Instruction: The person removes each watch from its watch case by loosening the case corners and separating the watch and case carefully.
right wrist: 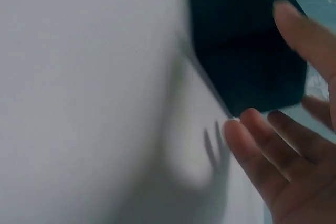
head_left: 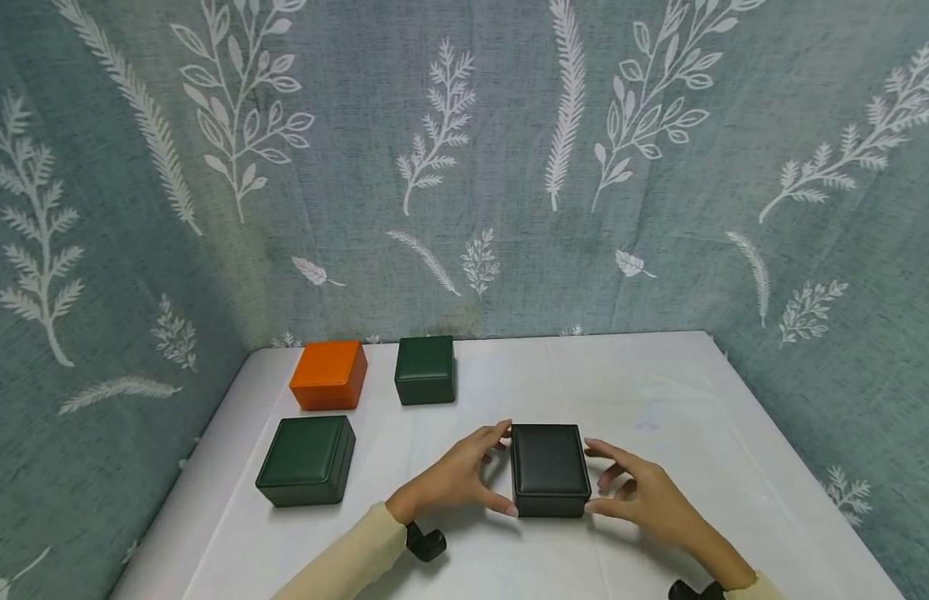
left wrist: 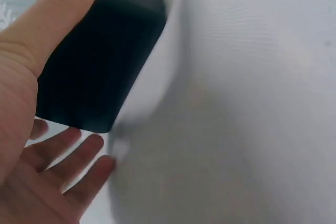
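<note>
A black box point(head_left: 550, 462) with a padded lid sits on the white table between my two hands. From its left side my left hand point(head_left: 470, 473) holds it, thumb at the near corner and index finger at the far corner. My right hand point(head_left: 644, 492) holds the opposite side with thumb and fingertips, its palm away from the box. In the left wrist view the thumb point(left wrist: 58, 17) overlaps the dark box point(left wrist: 105, 72), and the other fingers spread below its edge. The right wrist view has the fingertips point(right wrist: 252, 119) right at the box's lower edge.
To the left stand an orange box point(head_left: 328, 375), a green box point(head_left: 425, 370) near the back edge and a larger green box point(head_left: 307, 461) closer to me. Patterned grey-green cloth point(head_left: 501, 167) rises behind and beside the white table point(head_left: 659, 392).
</note>
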Demonstrator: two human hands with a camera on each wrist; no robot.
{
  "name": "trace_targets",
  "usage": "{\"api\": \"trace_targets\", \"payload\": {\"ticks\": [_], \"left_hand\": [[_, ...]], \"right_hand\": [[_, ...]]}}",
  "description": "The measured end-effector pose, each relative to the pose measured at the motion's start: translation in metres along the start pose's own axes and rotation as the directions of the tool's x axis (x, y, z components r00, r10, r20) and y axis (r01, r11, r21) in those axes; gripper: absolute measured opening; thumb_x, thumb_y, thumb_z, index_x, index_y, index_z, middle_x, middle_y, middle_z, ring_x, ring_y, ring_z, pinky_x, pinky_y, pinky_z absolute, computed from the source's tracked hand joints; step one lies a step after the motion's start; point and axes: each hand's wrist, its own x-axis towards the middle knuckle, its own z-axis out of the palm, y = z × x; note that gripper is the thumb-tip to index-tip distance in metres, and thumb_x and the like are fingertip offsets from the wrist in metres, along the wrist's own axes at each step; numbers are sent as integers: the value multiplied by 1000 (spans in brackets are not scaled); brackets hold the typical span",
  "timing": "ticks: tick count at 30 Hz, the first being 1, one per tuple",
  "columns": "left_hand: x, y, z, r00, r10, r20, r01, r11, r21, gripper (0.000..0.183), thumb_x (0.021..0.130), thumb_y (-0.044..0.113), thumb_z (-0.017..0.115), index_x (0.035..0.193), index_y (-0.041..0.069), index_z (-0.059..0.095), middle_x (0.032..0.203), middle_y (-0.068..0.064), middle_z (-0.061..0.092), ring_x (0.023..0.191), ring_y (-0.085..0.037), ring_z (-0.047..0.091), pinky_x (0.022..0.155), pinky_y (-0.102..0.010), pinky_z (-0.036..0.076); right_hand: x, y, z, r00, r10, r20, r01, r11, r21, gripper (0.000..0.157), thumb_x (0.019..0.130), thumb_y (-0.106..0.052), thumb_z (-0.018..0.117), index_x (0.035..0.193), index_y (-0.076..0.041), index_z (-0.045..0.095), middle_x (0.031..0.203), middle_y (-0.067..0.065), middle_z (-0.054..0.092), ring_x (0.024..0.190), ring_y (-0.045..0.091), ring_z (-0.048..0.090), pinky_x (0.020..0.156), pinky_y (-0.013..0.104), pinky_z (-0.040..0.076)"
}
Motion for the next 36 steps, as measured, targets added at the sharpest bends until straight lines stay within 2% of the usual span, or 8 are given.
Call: {"api": "trace_targets", "payload": {"ticks": [2,4,7,11,16,21,27,36], "left_hand": [[-2,-2,3,1000,-11,-6,11,1000,5,124,70,45,96,164,11,24,157,1,41,133,-18,49,109,-36,42],[-3,-4,5,1000,-6,-13,6,1000,27,123,69,47,95,164,12,25,158,1,42,135,-17,48,111,-38,40],[-2,-6,8,1000,-4,-16,5,999,41,123,69,48,95,164,13,26,157,1,42,137,-16,45,114,-41,37],[-1,-6,11,1000,-19,-10,20,998,59,125,68,50,95,164,13,24,159,0,40,143,-19,39,116,-45,33],[0,-5,13,999,-32,-15,33,996,87,127,67,53,94,165,15,23,159,2,40,139,-17,39,115,-44,34],[1,-5,15,998,-54,-28,57,993,103,126,67,55,94,164,12,26,157,0,42,134,-16,40,113,-43,37],[3,-5,18,997,-68,-37,72,989,127,126,66,56,94,162,8,28,157,-2,44,133,-17,40,112,-42,37],[4,-7,19,997,-61,-36,66,989,130,126,66,58,93,162,7,29,157,-2,44,130,-16,41,111,-41,38]], "right_hand": [[3,1,-5,999,-12,33,12,1000,23,93,82,-34,87,159,-14,39,151,14,49,99,23,64,74,31,57],[6,1,-9,998,-17,60,15,999,31,99,81,-35,88,162,-17,34,155,15,42,104,27,63,77,33,57],[10,2,-12,996,-32,87,29,999,32,102,81,-36,88,163,-19,29,156,16,39,106,29,63,79,34,56],[14,3,-11,993,-38,112,34,999,37,103,82,-36,88,164,-20,28,159,13,36,108,25,63,80,34,56],[18,3,-10,988,-42,149,32,997,68,101,83,-31,88,164,-18,28,161,13,35,107,17,62,80,35,57],[22,3,-9,984,-73,164,58,994,94,100,84,-26,88,163,-16,29,162,19,30,105,18,62,78,36,57],[25,6,-10,980,-88,178,70,992,104,99,84,-24,88,163,-15,29,161,20,32,100,17,62,77,35,57],[28,9,-6,980,-50,191,40,998,58,105,80,-32,90,164,-18,29,158,18,36,93,17,62,74,33,56]]}}
